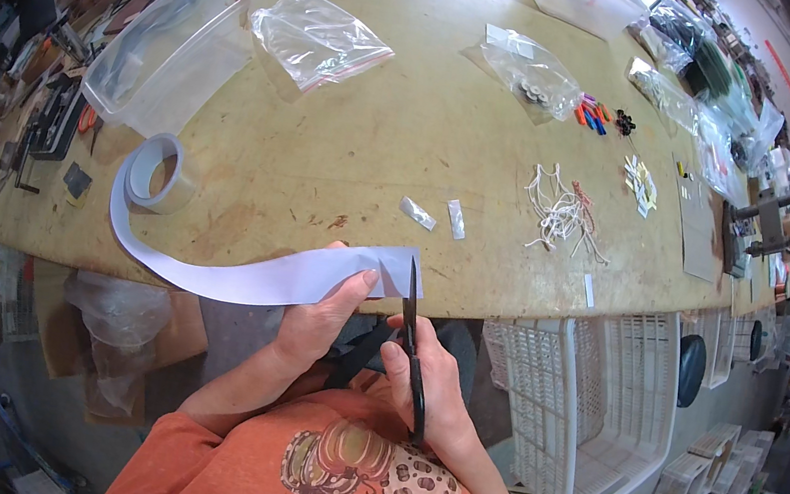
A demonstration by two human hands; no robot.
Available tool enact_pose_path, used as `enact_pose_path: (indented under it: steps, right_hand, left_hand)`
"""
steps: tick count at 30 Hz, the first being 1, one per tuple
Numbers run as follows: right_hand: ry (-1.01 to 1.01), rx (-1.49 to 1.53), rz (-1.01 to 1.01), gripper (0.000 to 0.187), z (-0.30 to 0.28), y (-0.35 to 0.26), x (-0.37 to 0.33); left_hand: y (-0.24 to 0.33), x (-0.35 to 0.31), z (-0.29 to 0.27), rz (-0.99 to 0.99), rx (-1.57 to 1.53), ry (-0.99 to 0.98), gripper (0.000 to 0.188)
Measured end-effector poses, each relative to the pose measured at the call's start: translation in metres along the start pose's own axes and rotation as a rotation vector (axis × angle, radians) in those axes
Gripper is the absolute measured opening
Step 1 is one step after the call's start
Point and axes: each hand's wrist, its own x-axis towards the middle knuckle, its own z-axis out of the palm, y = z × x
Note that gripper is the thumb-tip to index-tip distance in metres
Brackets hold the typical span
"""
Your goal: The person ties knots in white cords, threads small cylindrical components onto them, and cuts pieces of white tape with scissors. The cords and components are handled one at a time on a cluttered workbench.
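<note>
My left hand (315, 325) pinches the free end of a wide, pale white strip (239, 278) near the table's front edge. The strip curves away to the left, back to its roll (161, 176), which rests on the table. Black-handled scissors (411, 322) are in my right hand (440, 380). Their blades point away from me and lie across the strip close to its end. Two small shiny pieces (417, 213) lie just beyond the strip's end. Part of my left fingers is hidden behind the strip.
A clear plastic bin (175, 54) and an empty zip bag (318, 39) sit far left. Further right are white cords (562, 210), a bag of round parts (530, 74) and coloured pieces (593, 113). White crates (583, 415) stand below the table's right front edge.
</note>
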Motion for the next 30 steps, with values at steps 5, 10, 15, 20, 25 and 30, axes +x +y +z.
enact_pose_path:
  steps: [5, 10, 15, 20, 25, 30]
  right_hand:
    - [-0.006, 0.002, 0.023, 0.033, 0.0002, -0.0011, -0.0001]
    - [0.001, -0.012, 0.027, 0.032, 0.0017, -0.0007, 0.0006]
    - [-0.003, -0.006, 0.03, 0.031, 0.0016, 0.0003, 0.0012]
    - [-0.018, 0.008, 0.05, 0.03, 0.0002, -0.0037, 0.0023]
    - [0.019, 0.017, -0.009, 0.028, 0.0038, 0.0046, 0.0027]
    - [0.023, 0.015, 0.014, 0.027, 0.0035, 0.0022, 0.004]
  left_hand:
    - [-0.0006, -0.0001, 0.0008, 0.006, -0.01, 0.008, 0.009]
    - [0.0015, -0.0012, 0.0029, 0.0, 0.004, 0.02, 0.008]
    - [0.0017, -0.0007, 0.002, 0.012, 0.018, 0.004, 0.009]
    - [0.0018, -0.0005, 0.0037, 0.007, -0.016, 0.012, 0.01]
    - [0.0006, -0.0001, 0.0021, -0.014, -0.003, 0.01, 0.01]
    - [0.0013, 0.0, 0.0022, -0.033, -0.017, 0.01, 0.011]
